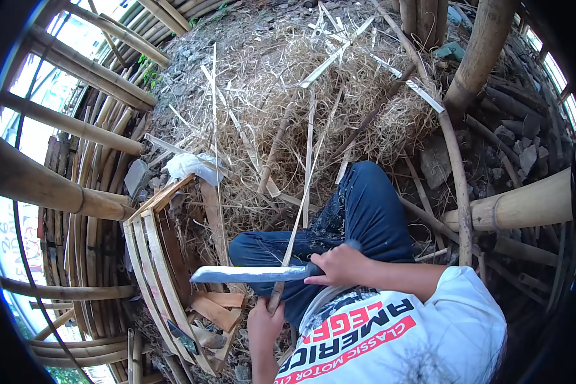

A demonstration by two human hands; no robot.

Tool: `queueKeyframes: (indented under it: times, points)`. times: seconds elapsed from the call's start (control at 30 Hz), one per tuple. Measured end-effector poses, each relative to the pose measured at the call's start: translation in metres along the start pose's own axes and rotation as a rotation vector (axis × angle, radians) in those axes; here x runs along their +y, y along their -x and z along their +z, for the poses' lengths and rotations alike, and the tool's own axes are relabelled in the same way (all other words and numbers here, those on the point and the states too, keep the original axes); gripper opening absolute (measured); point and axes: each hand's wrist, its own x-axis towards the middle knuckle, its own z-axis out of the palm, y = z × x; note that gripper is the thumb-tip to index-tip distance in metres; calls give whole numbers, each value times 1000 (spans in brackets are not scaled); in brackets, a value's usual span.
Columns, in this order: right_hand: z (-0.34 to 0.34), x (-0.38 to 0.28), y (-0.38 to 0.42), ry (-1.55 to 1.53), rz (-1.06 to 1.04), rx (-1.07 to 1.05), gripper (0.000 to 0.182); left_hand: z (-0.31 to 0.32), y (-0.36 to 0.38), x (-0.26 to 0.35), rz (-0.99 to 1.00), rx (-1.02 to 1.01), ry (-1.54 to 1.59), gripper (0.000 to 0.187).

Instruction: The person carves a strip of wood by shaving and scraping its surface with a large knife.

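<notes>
My right hand (340,265) is closed around the dark handle of a machete (243,274). Its long pale blade points left, level across my lap. Lower down, my left hand (264,328) grips the near end of a thin bamboo strip (294,233). The strip runs up and away from that hand, over my folded legs (374,211) in dark trousers, toward the shavings beyond. Blade and strip cross just above my left hand, overlapping in this view.
A heap of bamboo shavings (262,121) with loose strips covers the ground ahead. On the left stand a wooden crate (148,253) with wood pieces inside and a white plastic bag (195,168). Bamboo poles (483,54) rise on both sides, with rubble (525,153) at right.
</notes>
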Motion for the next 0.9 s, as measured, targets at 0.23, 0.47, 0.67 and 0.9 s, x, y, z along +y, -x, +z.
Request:
queueKeyframes:
  times: [0.23, 0.47, 0.67, 0.9]
  points:
    - [-13, 47, -22, 129, 147, 98, 66, -2, 7, -5, -49, -58, 14, 32]
    - [-54, 136, -60, 227, 527, 240, 68, -10, 21, -7, -105, -79, -2, 41]
    - [-75, 162, -72, 192, 692, 316, 67, -20, 22, 8, -40, -48, -12, 41]
    - [-53, 129, -35, 171, 605, 328, 63, -20, 11, -1, 75, -90, -107, 33]
